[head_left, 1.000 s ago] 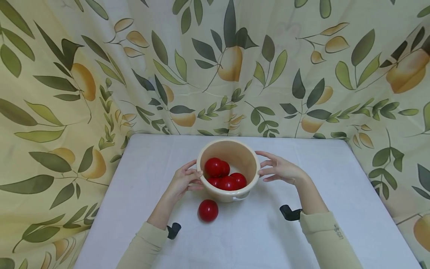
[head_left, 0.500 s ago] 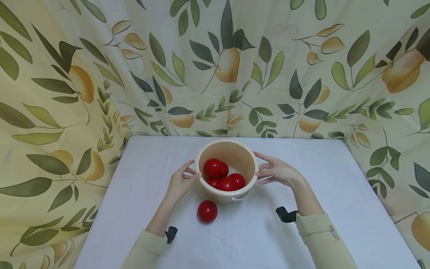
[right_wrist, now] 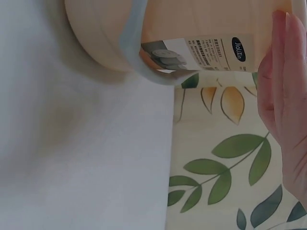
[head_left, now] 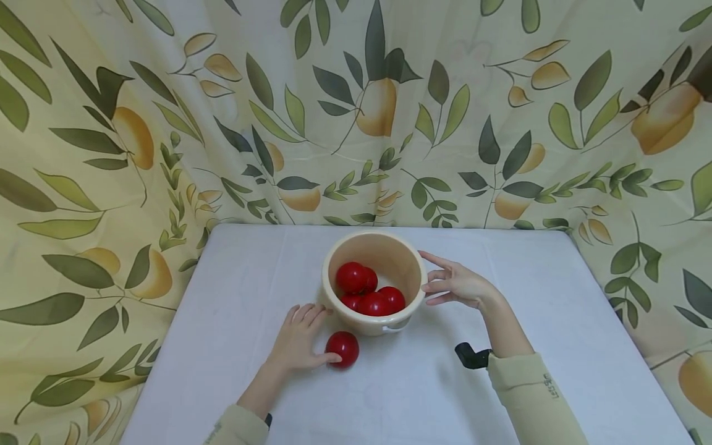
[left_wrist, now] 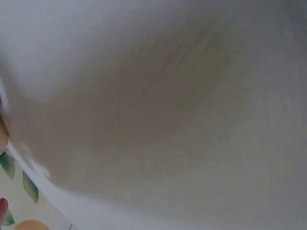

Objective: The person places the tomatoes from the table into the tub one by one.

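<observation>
A cream bucket (head_left: 397, 262) stands on the table with several glossy red balls (head_left: 351, 277), apple-like in size, inside. One more red ball (head_left: 346, 347) lies on the cloth in front of it. My left hand (head_left: 296, 343) is beside that ball, fingers spread toward the bucket's base and thumb overlapping the ball's near side. My right hand (head_left: 458, 284) touches the bucket's right side with extended fingers. In the right wrist view, the bucket's pale handle (right_wrist: 130, 40) hangs down beside a printed label (right_wrist: 216, 53). Mostly blurred white cloth fills the left wrist view.
A white cloth (head_left: 434, 395) covers the table. Behind and to both sides hangs a curtain (head_left: 378, 161) printed with leaves and fruit. A black wrist mount (head_left: 473, 356) sticks out from the right sleeve.
My left hand has let go of the bucket's left rim and moved down and toward me to the loose ball. My right hand stays at the bucket, which keeps its place.
</observation>
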Motion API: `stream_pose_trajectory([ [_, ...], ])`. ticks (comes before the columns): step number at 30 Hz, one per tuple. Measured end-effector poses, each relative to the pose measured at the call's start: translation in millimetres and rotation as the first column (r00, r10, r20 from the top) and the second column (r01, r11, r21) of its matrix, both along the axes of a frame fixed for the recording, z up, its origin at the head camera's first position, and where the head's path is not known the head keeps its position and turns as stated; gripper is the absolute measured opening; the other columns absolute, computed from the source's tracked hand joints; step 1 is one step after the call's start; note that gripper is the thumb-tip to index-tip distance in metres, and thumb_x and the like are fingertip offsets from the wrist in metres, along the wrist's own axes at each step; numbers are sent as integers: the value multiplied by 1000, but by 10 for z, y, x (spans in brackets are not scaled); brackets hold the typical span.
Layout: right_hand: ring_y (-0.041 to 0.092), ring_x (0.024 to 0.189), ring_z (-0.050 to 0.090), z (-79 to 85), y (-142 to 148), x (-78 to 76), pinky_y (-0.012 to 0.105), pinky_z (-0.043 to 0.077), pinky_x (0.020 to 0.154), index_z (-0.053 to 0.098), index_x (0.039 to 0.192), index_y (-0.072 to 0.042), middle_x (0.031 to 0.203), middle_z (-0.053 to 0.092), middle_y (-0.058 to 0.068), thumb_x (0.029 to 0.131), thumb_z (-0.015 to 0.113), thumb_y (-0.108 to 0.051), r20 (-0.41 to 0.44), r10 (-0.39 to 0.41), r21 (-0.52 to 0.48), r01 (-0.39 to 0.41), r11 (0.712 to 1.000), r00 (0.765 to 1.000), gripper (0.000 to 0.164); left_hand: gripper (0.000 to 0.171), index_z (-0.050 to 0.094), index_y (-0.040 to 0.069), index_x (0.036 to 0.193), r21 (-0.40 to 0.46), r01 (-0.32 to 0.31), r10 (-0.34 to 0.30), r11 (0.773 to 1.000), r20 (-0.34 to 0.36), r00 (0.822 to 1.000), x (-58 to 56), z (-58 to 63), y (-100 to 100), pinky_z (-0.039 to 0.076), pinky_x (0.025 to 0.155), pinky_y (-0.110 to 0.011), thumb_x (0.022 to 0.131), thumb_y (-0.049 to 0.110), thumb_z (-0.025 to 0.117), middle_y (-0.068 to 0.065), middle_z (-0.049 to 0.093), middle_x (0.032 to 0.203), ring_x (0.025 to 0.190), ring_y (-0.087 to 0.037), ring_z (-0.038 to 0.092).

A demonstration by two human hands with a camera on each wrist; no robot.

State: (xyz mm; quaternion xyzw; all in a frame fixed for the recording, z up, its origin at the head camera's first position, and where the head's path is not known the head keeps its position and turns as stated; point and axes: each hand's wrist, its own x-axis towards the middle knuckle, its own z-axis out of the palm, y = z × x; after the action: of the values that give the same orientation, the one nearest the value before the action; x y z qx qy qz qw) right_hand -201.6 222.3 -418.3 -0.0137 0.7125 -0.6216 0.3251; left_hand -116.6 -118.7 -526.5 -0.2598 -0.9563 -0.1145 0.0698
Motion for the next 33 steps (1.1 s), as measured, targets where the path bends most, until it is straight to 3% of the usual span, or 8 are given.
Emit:
stream_pose_trajectory([
  [7, 21, 83, 65, -15, 12, 0, 41, 55, 75, 13, 148, -16, 105, 59, 19, 83, 64, -4, 3, 2, -4, -2, 1000, 1000, 83, 82, 48, 18, 129, -88, 83, -80, 993, 39, 996, 63, -180, 105, 32, 103, -49, 66, 70, 58, -2, 49, 127, 119, -21, 39],
  [14, 21, 83, 65, -34, 26, -3, 42, 55, 76, 13, 148, -16, 104, 59, 18, 83, 64, -3, 6, 2, -19, -2, 1000, 1000, 84, 85, 44, 18, 132, -115, 79, -70, 990, 82, 994, 74, -287, 149, 32, 104, -49, 66, 69, 59, -1, 48, 127, 120, -20, 38],
  [18, 22, 83, 65, -25, 23, 0, 42, 55, 76, 13, 148, -16, 104, 59, 18, 83, 64, -3, 4, -1, -17, 1, 1000, 1000, 84, 81, 48, 18, 127, -95, 72, -68, 993, 45, 997, 67, -325, 167, 36, 100, -47, 65, 67, 62, -1, 51, 122, 115, -19, 41],
  [21, 22, 84, 65, -15, 14, 5, 42, 55, 76, 13, 148, -17, 105, 58, 18, 83, 64, -4, 11, -7, -13, 7, 1000, 1000, 84, 75, 52, 18, 120, -84, 75, -77, 994, -24, 997, 62, -338, 178, 39, 96, -44, 63, 65, 63, 1, 53, 115, 109, -17, 44],
  [28, 22, 83, 65, -14, 2, 5, 41, 55, 75, 13, 148, -18, 106, 58, 19, 83, 64, -4, 19, -21, -5, 21, 1000, 1000, 84, 70, 57, 20, 106, -70, 134, -145, 988, -191, 971, 86, -215, 163, 45, 84, -37, 55, 67, 65, 3, 56, 102, 97, -15, 47],
  [33, 22, 83, 66, -20, 3, 4, 41, 55, 75, 13, 148, -17, 105, 59, 19, 83, 64, -4, 25, -24, -13, 24, 1000, 999, 84, 72, 59, 17, 103, -40, 173, -177, 984, -231, 957, 80, 67, 109, 46, 81, -37, 51, 66, 68, 2, 56, 100, 94, -16, 49],
])
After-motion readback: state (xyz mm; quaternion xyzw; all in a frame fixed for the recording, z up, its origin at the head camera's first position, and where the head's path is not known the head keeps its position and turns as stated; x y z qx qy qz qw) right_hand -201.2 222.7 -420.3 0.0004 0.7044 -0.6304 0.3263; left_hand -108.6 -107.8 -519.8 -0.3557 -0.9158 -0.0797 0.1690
